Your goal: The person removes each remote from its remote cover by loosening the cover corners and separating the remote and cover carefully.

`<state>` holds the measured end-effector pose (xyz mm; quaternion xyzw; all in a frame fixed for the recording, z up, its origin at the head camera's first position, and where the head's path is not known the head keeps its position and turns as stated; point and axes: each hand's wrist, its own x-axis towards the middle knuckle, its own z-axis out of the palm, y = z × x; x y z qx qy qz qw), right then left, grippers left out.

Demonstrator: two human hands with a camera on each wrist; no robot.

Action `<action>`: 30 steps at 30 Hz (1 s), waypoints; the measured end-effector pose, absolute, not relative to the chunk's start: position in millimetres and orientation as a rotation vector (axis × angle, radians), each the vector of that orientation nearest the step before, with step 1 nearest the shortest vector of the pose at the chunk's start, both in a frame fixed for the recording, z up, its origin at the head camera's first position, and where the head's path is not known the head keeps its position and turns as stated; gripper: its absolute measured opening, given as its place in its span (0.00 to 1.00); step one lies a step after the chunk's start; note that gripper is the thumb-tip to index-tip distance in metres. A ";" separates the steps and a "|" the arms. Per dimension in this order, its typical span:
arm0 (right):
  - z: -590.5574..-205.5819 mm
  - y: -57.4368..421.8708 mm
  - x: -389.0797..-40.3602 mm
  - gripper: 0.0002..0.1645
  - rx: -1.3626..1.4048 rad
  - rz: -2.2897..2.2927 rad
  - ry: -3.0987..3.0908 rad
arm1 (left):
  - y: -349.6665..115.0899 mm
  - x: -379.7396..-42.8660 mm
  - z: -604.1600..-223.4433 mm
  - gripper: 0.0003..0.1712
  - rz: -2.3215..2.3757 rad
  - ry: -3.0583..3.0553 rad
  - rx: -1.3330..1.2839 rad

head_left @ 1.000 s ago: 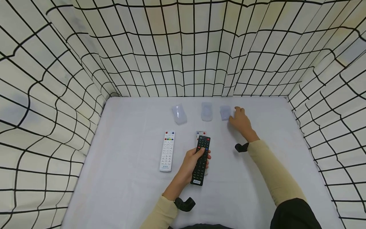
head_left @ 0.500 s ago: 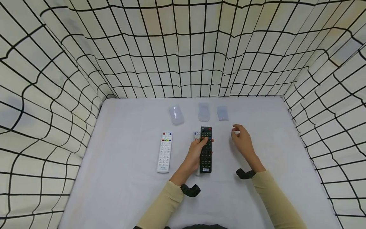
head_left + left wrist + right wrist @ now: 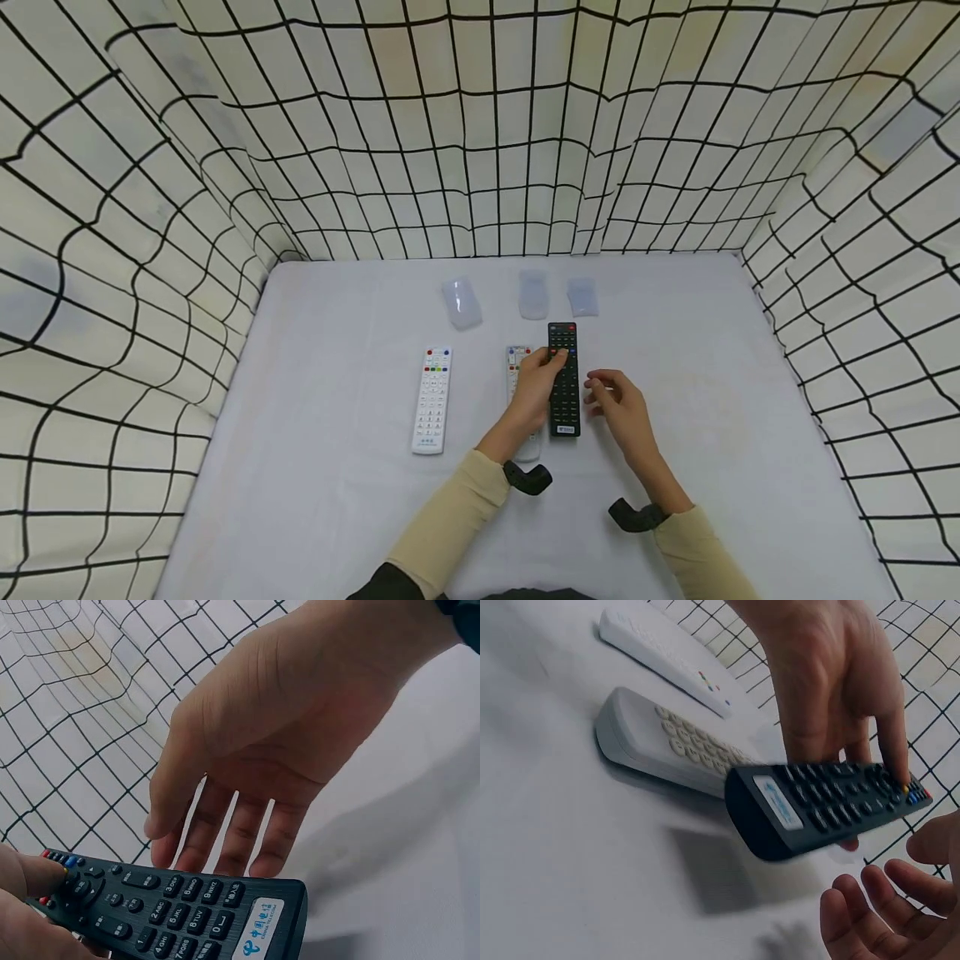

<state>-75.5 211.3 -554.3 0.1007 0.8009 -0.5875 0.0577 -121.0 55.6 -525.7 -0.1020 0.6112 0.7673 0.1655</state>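
Note:
My left hand (image 3: 529, 390) grips a black remote control (image 3: 565, 404) by its left side, thumb on the upper buttons. In the right wrist view the black remote (image 3: 832, 799) hangs above the white cloth, its shadow beneath it. My right hand (image 3: 624, 417) is just right of the remote, fingers loosely bent and holding nothing; in the left wrist view this right hand (image 3: 262, 735) appears behind the remote. A whitish remote control (image 3: 528, 450) lies partly hidden under my left hand. Farther left lies a second white remote (image 3: 432, 402).
Three small clear plastic packets lie at the back of the table: a left packet (image 3: 462, 303), a middle packet (image 3: 533, 295) and a right packet (image 3: 582, 297). Black netting (image 3: 495, 167) over pale walls encloses the white table (image 3: 315, 367) at the back and sides.
My left hand has carried the black remote to the right and slightly away, off the whitish remote. The right hand has drawn back from the right packet toward the black remote.

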 end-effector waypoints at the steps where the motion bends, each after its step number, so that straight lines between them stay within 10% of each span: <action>1: -554.1 210.3 -74.4 0.20 0.310 -1.788 2.417 | 58.1 -122.1 -525.7 0.20 2.191 1.752 -0.298; 30: -573.1 217.8 -67.4 0.17 0.587 -1.578 2.691 | 90.3 -110.7 -555.1 0.15 1.630 2.551 -0.086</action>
